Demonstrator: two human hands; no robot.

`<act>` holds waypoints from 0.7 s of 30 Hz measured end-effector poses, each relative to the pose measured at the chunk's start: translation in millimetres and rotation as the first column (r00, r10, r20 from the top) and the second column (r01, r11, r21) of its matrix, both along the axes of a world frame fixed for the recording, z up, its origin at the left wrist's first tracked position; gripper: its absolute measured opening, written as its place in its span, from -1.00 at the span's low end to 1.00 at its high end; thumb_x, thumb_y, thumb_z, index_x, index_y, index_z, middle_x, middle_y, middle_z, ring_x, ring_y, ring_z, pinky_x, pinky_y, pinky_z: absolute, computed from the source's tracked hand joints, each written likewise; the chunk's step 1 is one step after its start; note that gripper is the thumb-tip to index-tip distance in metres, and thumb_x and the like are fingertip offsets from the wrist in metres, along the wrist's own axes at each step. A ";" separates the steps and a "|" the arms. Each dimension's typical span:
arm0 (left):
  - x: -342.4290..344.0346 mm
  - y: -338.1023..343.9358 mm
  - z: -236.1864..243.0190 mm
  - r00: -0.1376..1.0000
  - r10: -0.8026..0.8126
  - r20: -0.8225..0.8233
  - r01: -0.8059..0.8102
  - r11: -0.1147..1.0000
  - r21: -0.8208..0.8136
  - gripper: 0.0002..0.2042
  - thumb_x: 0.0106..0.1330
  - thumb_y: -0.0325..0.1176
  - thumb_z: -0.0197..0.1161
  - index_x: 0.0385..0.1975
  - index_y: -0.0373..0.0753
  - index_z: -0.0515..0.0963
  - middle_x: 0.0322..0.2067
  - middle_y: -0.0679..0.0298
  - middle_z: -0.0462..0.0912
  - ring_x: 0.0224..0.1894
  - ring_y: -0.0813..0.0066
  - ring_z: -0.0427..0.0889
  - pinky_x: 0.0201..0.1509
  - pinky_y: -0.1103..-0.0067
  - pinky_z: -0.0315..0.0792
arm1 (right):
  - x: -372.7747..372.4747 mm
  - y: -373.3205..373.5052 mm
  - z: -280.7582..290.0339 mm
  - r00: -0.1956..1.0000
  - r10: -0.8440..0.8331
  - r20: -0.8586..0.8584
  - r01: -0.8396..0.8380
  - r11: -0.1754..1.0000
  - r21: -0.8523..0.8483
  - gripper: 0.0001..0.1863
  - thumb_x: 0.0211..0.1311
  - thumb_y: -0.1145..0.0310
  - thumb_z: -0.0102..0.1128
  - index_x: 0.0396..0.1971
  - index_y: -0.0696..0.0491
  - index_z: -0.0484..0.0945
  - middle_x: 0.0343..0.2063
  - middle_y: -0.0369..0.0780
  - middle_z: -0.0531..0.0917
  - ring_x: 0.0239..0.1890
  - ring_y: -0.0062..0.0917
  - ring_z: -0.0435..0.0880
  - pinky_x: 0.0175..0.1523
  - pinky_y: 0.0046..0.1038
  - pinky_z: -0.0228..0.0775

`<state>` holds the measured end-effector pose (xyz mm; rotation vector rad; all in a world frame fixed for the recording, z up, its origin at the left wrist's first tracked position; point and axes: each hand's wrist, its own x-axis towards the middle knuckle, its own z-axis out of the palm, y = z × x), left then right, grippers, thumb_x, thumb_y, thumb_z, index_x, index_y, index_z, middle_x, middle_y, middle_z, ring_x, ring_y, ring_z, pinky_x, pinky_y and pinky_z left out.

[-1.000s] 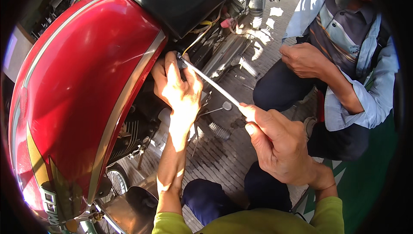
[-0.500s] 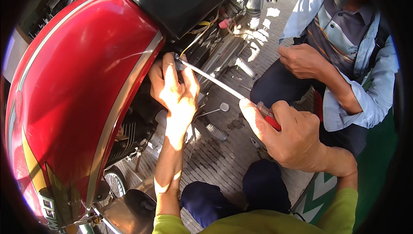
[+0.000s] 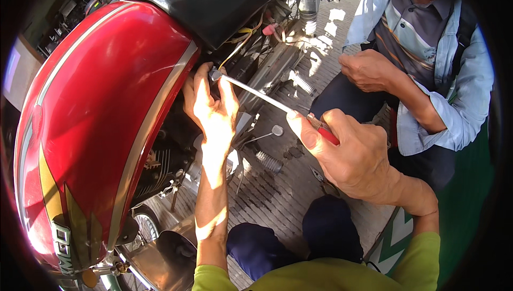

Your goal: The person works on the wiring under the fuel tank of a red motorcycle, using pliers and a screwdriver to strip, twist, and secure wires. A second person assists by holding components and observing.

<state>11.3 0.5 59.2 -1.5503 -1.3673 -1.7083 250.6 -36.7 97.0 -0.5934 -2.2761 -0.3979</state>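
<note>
Beside the motorcycle's red fuel tank (image 3: 107,104), just below the black seat (image 3: 214,8), my left hand (image 3: 214,114) pinches a small grey part (image 3: 215,74) between its fingers. A yellow wire (image 3: 239,50) runs close by that part. My right hand (image 3: 357,157) is wrapped round the red handle of a screwdriver (image 3: 257,94). Its long pale shaft slants up to the left, and the tip meets the grey part at my left fingertips. How far the tip goes in is hidden.
Another person's hand (image 3: 371,71) is raised at the right, close to the seat's side. Engine fins (image 3: 160,165) and a foot pedal (image 3: 277,130) are below the tank. Pliers (image 3: 318,175) lie on the ribbed ground near my knees, beside a green mat (image 3: 462,184).
My right hand and the screwdriver have shifted a little left and up. My left hand still grips the grey part, with its fingers slightly moved. The view has tilted slightly.
</note>
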 end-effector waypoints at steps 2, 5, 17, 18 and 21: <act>0.4 0.9 1.0 0.998 0.040 -0.048 -0.041 0.999 -0.020 -0.80 0.15 -0.63 0.26 -0.21 -0.40 0.55 -0.35 0.15 0.49 -0.34 0.49 0.51 -0.23 0.67 0.41 | 1.1 3.2 1.8 0.999 -0.012 0.041 0.010 0.998 0.063 -0.70 -0.03 0.45 0.26 -0.20 0.05 0.63 -0.66 -0.33 0.26 -0.70 -0.65 0.39 -0.74 -0.62 0.08; -3.2 9.1 -4.0 0.998 0.041 -0.046 -0.042 0.999 -0.016 -0.79 0.14 -0.63 0.28 -0.20 -0.40 0.55 -0.33 0.14 0.50 -0.35 0.50 0.51 -0.25 0.68 0.41 | -5.2 8.4 2.2 0.999 -0.007 0.047 0.007 1.000 0.019 -0.72 -0.03 0.42 0.27 -0.23 0.05 0.64 -0.67 -0.34 0.25 -0.72 -0.66 0.36 -0.75 -0.64 0.06; -32.3 43.9 -11.7 0.982 0.144 -0.120 -0.134 0.987 0.092 -0.79 0.09 -0.62 0.31 -0.26 -0.35 0.56 -0.48 0.24 0.47 -0.64 0.64 0.33 -0.59 0.73 0.20 | -44.8 22.0 -16.3 0.998 -0.054 0.039 0.061 0.973 -0.223 -0.65 0.00 0.46 0.25 -0.12 0.05 0.63 -0.67 -0.34 0.24 -0.75 -0.67 0.34 -0.78 -0.58 0.05; -33.7 46.3 -13.8 0.982 0.149 -0.115 -0.137 0.985 0.104 -0.79 0.09 -0.62 0.31 -0.25 -0.34 0.56 -0.48 0.23 0.47 -0.63 0.63 0.33 -0.59 0.72 0.21 | -44.9 23.0 -16.3 0.998 -0.046 0.038 0.054 0.968 -0.246 -0.63 -0.01 0.46 0.25 -0.10 0.06 0.62 -0.66 -0.33 0.25 -0.75 -0.66 0.35 -0.77 -0.58 0.06; -31.9 42.7 -12.3 0.983 0.153 -0.102 -0.141 0.984 0.110 -0.77 0.07 -0.61 0.32 -0.24 -0.33 0.56 -0.48 0.21 0.47 -0.63 0.59 0.36 -0.57 0.70 0.25 | -41.7 20.2 -10.7 0.999 0.008 -0.034 -0.020 0.929 -0.370 -0.57 -0.04 0.49 0.27 -0.06 0.08 0.59 -0.64 -0.31 0.29 -0.74 -0.62 0.39 -0.75 -0.55 0.12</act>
